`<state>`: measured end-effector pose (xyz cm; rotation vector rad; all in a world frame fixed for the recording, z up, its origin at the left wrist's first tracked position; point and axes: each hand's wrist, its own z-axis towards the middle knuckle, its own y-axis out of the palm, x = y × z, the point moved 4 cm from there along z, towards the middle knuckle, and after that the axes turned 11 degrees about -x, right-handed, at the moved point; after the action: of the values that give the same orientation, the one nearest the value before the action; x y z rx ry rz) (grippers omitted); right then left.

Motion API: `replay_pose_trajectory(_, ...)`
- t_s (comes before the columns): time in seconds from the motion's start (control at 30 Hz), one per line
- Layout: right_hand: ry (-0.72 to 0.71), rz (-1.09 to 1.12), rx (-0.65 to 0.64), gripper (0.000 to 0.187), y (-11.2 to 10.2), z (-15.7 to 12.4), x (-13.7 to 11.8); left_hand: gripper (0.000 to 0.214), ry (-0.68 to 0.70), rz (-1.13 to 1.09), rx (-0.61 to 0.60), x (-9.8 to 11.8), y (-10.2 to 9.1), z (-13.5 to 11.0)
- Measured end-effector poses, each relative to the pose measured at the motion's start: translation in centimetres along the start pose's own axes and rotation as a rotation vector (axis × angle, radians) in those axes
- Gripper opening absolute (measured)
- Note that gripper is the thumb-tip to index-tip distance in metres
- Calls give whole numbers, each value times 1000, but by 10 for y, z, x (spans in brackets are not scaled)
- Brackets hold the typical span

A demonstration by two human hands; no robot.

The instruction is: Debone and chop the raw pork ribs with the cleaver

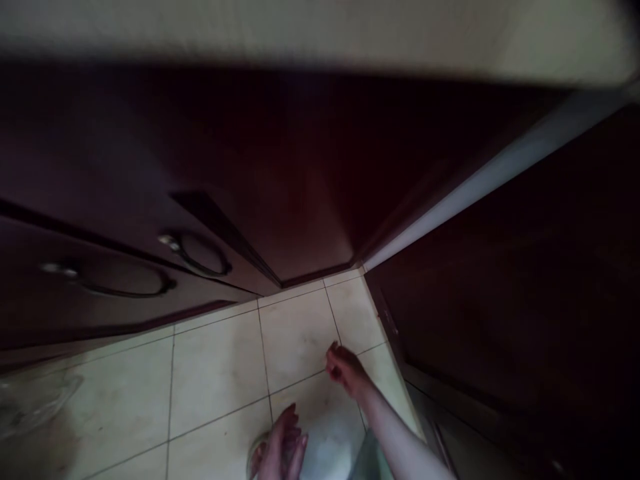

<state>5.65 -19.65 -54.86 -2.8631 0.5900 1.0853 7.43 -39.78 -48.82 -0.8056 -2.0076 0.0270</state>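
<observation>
My left hand (286, 443) is low in the middle of the head view, above the floor tiles. Its thumb stands apart from its loosely bent fingers, and no object shows in it. Ahead and to the right, my right hand (344, 368) hangs over the tiled floor (295, 340) with its fingers curled in. Nothing can be seen in that hand either. Neither hand touches the dark reddish-brown cabinet (280, 187) in front. Dim light blurs the finger details.
Two curved metal handles (200, 263) stick out from the cabinet fronts at left. A pale countertop edge (300, 33) crosses the top. At right stands a dark wooden panel (500, 267). Clear plastic (40, 400) lies on the floor at far left. Part of a foot (254, 453) shows below.
</observation>
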Motion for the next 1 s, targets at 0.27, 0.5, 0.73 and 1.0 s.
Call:
replay_pose_trajectory(0.27,-162,333,82,37,54,-259,-135,44,45,-375,-342,207,-30,-105)
replay_pose_trajectory(0.5,-342,145,216,41,8,-432,-275,39,65,-590,-535,409,-81,-180)
replay_pose_trajectory(0.73,-466,-792,1050,37,-163,-519,-333,44,81,-725,-657,518,-50,-210)
replay_pose_trajectory(1.0,-51,-1035,672,43,-232,-474,-360,32,-153,-1044,-907,591,31,-207)
